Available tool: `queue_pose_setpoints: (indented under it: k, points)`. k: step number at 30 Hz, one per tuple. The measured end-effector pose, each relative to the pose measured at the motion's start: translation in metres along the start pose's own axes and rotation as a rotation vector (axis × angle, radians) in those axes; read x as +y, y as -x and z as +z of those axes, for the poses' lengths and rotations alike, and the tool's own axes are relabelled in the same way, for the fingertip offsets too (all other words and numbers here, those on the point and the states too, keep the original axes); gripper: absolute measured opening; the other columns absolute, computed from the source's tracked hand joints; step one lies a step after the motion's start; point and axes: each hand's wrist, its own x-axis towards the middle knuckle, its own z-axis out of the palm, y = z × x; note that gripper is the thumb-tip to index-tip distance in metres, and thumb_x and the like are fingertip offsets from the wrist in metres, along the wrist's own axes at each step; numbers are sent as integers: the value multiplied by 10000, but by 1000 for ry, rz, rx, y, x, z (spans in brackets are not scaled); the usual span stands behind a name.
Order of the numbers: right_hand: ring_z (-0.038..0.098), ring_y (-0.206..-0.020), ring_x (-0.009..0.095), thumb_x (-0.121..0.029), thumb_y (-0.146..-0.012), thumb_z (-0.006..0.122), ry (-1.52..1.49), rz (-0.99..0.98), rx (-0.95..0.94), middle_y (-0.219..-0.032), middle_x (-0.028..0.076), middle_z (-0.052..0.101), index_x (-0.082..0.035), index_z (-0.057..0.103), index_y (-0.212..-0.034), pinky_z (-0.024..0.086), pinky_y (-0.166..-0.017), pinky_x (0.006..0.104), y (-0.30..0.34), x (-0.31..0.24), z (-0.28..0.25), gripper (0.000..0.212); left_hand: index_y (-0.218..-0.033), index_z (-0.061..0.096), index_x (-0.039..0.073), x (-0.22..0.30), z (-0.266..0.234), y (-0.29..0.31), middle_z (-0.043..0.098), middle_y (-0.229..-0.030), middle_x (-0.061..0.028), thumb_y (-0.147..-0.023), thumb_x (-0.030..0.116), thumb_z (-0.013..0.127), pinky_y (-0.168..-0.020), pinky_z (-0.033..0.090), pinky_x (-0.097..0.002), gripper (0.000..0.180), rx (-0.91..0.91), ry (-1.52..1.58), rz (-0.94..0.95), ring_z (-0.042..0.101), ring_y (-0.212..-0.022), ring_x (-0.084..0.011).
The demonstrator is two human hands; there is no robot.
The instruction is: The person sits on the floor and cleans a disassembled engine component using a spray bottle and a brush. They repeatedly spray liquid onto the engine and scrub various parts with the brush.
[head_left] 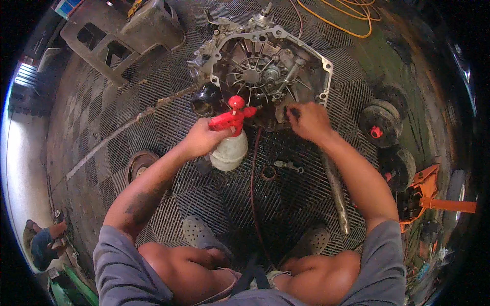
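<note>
My left hand (pixel 202 137) is closed round the red head of a pump spray bottle (pixel 229 153) with a whitish body and a round red knob on top. Its nozzle points right, along the near edge of a metal gearbox housing (pixel 250 76). The housing lies open side up, showing ribs, shafts and a pale flange. At its near right edge, my right hand (pixel 310 122) has curled fingers around something small and dark that I cannot make out. A dark round cup-like part (pixel 206 100) sits beside the housing's left edge.
On the grated mat lie a metal ring (pixel 268 172), a small metal fitting (pixel 289 166) and a long bar (pixel 337 196). A thin hose (pixel 252 188) runs between my feet. A grey stool (pixel 122 41) stands far left; round weights (pixel 380 122) and an orange jack (pixel 434 201) are right.
</note>
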Motion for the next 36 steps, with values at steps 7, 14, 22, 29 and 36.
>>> queue_pose_setpoints:
  k: [7, 14, 22, 29, 36]
  points:
    - [669, -713, 369, -186, -760, 667, 66, -21, 132, -752, 151, 687, -121, 683, -976, 531, -655, 489, 3, -5, 3, 226, -994, 701, 36, 2, 1, 2, 549, -614, 40, -859, 289, 716, -472, 355, -254, 287, 6, -23, -1, 464, -500, -57]
    - [686, -758, 349, -194, -749, 666, 251, -10, 347, -845, 158, 704, -133, 676, -1045, 534, -654, 481, -7, -1, -11, 302, -830, 618, 51, -2, 5, 1, 520, -560, 20, -879, 329, 712, -403, 335, -266, 298, 11, -30, 66, 468, -432, -81]
    - [702, -805, 321, -119, -764, 618, 376, -59, -168, -1222, 167, 630, -152, 637, -1149, 549, -675, 464, 14, -12, 24, 386, -1049, 701, 41, 0, -2, 6, 555, -618, 40, -861, 284, 705, -486, 358, -253, 307, 17, -10, 10, 469, -514, -56]
    - [686, -823, 364, -117, -750, 637, 297, -59, 141, -966, 157, 706, -156, 688, -1061, 545, -716, 462, -4, 10, 19, 318, -1054, 698, 38, -1, -1, 3, 575, -640, 31, -863, 288, 704, -494, 375, -257, 314, 22, -59, -48, 486, -521, -62]
    - [692, -799, 359, -87, -784, 582, 302, -75, -236, -1193, 153, 647, -212, 665, -1133, 549, -692, 473, -3, 0, 19, 380, -878, 648, 43, 1, 9, 5, 530, -572, 19, -871, 321, 721, -416, 335, -267, 288, 39, -64, 60, 465, -436, -80]
